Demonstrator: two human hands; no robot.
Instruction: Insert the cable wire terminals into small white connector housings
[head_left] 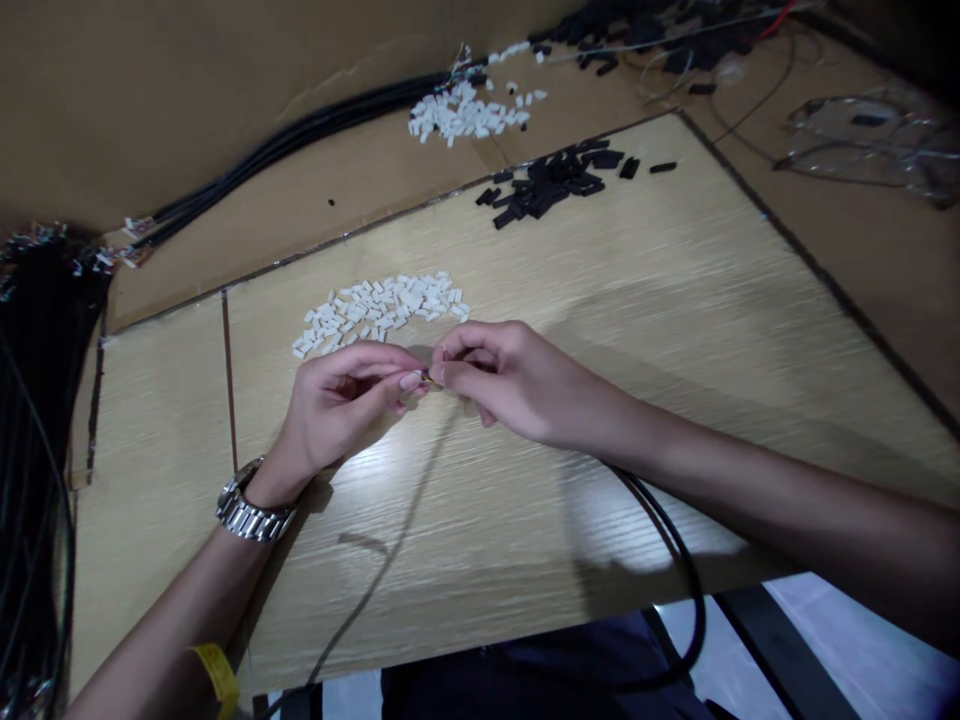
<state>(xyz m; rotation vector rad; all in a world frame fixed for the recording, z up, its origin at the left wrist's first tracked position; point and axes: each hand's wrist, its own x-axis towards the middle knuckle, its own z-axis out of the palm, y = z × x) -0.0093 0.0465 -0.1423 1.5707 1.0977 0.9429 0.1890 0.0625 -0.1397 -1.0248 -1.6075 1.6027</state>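
My left hand [341, 400], with a metal watch [255, 505] on its wrist, is closed in a pinch at the middle of the table. Its thumb and forefinger meet around a small pale piece, mostly covered by the fingertips. Right beside it, my right hand [517, 385] pinches the thin wires [430, 379], and the fingertips of both hands nearly touch. A black cable [686, 570] comes out below my right forearm and loops down over the table's front edge. Just behind the hands lie many small white connector housings [390, 305] in a loose pile.
Short black sleeve pieces [551, 185] lie at the table's back. Beyond the edge are another white pile [469, 112] and a bundle of black cables [300, 130]. More black cables [37, 450] hang at the left. Clear plastic [877, 145] rests at the back right.
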